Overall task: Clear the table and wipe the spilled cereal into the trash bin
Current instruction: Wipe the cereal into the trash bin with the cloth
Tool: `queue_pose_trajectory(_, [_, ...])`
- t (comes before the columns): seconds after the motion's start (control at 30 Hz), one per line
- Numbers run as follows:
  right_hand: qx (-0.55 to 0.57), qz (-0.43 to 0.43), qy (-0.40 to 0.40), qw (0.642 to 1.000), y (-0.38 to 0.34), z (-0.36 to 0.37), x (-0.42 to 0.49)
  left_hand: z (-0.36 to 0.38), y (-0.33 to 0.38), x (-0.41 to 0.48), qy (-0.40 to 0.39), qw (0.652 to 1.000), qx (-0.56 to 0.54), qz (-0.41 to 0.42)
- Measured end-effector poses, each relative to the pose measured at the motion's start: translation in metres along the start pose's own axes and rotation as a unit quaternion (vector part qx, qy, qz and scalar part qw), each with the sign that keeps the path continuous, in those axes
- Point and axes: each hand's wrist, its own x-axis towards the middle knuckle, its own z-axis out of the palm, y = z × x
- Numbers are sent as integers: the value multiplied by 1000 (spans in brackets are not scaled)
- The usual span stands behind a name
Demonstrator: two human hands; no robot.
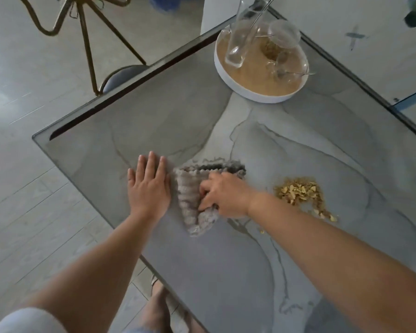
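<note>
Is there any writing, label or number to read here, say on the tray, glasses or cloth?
None can be read. The tray, glasses, cloth and table bear no writing.
A dark cross-shaped mark beyond the table is blurred; it is no legible text.

Home dining area; marble-look table [286, 145] with tray [228, 78] of glassware [240, 37], spilled cereal [298, 191], metal-legged chair [120, 78], pale plank floor [22, 200], bare feet [156, 308] under table.
</note>
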Motion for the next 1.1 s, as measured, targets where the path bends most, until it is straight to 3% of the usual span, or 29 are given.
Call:
queue_pose_trajectory(0.17, [-66,-39,-87,993,11,17,-33,7,16,-12,0,1000,3,-26])
queue_pose_trajectory(0.5, [-159,41,-147,975,76,23,-109,35,84,-44,-58,998,18,15])
queue_pose_trajectory(0.57, [-90,68,-88,990,82,17,-121,35,94,-46,-61,998,18,29])
queue_pose_trajectory(0.63, [20,94,51,994,87,1,-129,34,103,-40,-74,996,25,49])
queue_pose_trajectory(0.7, [62,86,182,978,93,-20,-123,32,111,-27,-75,994,31,71])
queue_pose_trajectory(0.83, [63,95,263,958,113,-59,-69,36,135,5,-65,992,11,106])
queue_pose_trajectory(0.9, [21,117,223,968,124,-68,-39,40,138,11,-56,992,18,114])
queue_pose_trajectory(1.0, [-31,190,75,978,153,-60,-10,48,139,16,-38,992,34,111])
queue_pose_trajectory(1.1, [23,218,53,974,162,-40,-16,50,138,15,-13,991,53,119])
